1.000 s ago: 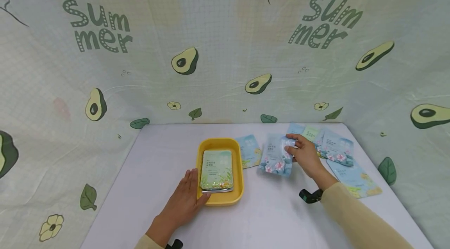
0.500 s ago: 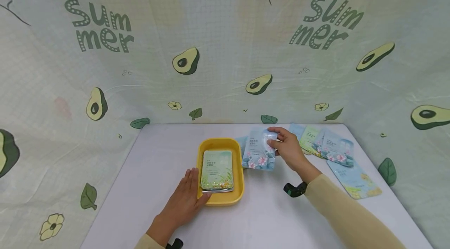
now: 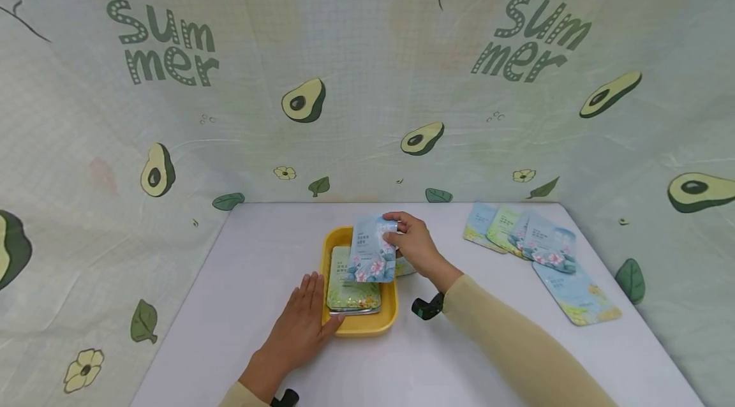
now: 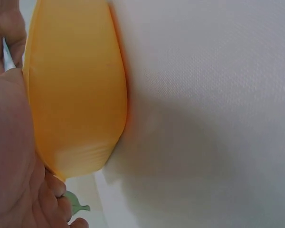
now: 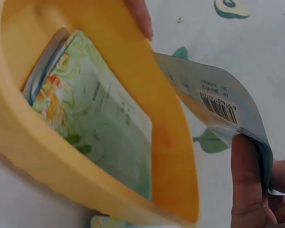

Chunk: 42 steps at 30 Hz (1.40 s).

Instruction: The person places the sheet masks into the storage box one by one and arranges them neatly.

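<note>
My right hand [image 3: 418, 242] pinches the right edge of a blue sheet mask packet [image 3: 370, 257] with pink flowers, held over the yellow tray [image 3: 364, 330]. In the right wrist view the packet's silvery back [image 5: 204, 85] shows a barcode, and my fingers [image 5: 247, 185] hold one end. Inside the tray lies a stack of packets with a green flowered one [image 3: 339, 295] on top, partly covered by the blue packet in the head view. Straight-fingered, my left hand [image 3: 298, 324] rests along the tray's left side; the left wrist view shows its palm by the outer wall [image 4: 76, 85].
Several blue and green packets [image 3: 551, 244] overlap at the table's back right, with another blue packet [image 3: 580, 295] in front of them. One packet [image 3: 404, 266] peeks out beside the tray's right side. A printed cloth [image 3: 356, 43] hangs behind the white table [image 3: 264, 254].
My right hand has carried the blue flowered packet leftward from near the right-hand packets to above the tray. My left hand stays in place at the tray.
</note>
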Each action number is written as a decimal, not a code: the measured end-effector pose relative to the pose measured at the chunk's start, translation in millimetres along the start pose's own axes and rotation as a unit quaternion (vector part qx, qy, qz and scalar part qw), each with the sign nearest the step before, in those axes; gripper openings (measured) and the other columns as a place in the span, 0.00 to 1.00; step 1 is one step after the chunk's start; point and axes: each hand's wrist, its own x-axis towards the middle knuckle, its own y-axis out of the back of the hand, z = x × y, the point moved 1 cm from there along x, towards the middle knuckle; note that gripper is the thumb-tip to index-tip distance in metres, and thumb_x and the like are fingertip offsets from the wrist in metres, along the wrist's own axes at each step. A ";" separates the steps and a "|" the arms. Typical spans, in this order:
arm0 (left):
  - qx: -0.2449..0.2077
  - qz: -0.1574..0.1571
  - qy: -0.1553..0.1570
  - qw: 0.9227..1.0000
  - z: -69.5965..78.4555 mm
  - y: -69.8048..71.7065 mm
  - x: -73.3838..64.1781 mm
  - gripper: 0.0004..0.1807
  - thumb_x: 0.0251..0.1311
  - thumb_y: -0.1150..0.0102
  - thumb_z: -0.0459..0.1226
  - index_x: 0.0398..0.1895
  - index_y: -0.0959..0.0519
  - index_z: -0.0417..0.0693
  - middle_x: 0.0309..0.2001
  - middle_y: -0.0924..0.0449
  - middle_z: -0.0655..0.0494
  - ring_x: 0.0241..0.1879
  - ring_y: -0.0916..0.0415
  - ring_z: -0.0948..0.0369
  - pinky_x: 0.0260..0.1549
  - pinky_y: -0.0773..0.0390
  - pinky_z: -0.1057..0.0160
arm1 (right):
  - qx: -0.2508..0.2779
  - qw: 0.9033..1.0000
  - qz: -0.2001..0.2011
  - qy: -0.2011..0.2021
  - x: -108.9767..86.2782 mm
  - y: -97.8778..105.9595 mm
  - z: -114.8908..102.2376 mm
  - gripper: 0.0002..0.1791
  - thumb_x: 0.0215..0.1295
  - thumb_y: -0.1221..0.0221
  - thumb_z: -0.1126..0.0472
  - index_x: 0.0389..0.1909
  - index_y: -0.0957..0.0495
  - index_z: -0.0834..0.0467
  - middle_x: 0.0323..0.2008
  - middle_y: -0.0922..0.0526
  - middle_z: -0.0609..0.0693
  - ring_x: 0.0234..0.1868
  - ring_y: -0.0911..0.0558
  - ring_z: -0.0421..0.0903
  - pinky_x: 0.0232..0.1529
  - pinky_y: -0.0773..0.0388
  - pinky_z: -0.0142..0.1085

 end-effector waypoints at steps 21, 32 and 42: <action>0.005 0.013 -0.004 1.000 -2.8 -1.0 0.3 0.51 0.78 0.54 0.63 0.85 0.52 0.35 0.84 0.52 0.37 0.85 0.57 0.42 0.80 0.46 0.38 | -0.113 0.991 -0.068 0.004 3.1 -55.1 23.0 0.17 0.79 0.45 0.66 0.64 0.20 0.54 0.32 0.22 0.52 0.22 0.27 0.44 0.25 0.22 0.35; -0.006 0.004 -0.001 1.000 -2.2 -2.2 0.9 0.51 0.77 0.54 0.64 0.85 0.54 0.36 0.85 0.53 0.38 0.85 0.59 0.43 0.81 0.48 0.39 | -0.219 0.975 -0.028 0.038 2.7 -51.1 21.8 0.16 0.74 0.37 0.65 0.60 0.16 0.54 0.53 0.15 0.61 0.37 0.17 0.50 0.28 0.19 0.35; -0.001 -0.003 0.007 1.000 -2.7 -3.6 1.3 0.52 0.77 0.55 0.65 0.86 0.55 0.37 0.85 0.54 0.39 0.85 0.59 0.44 0.81 0.48 0.39 | -0.218 0.975 -0.029 0.019 -0.1 -42.8 12.7 0.21 0.74 0.38 0.67 0.66 0.21 0.61 0.34 0.16 0.57 0.22 0.20 0.45 0.23 0.23 0.31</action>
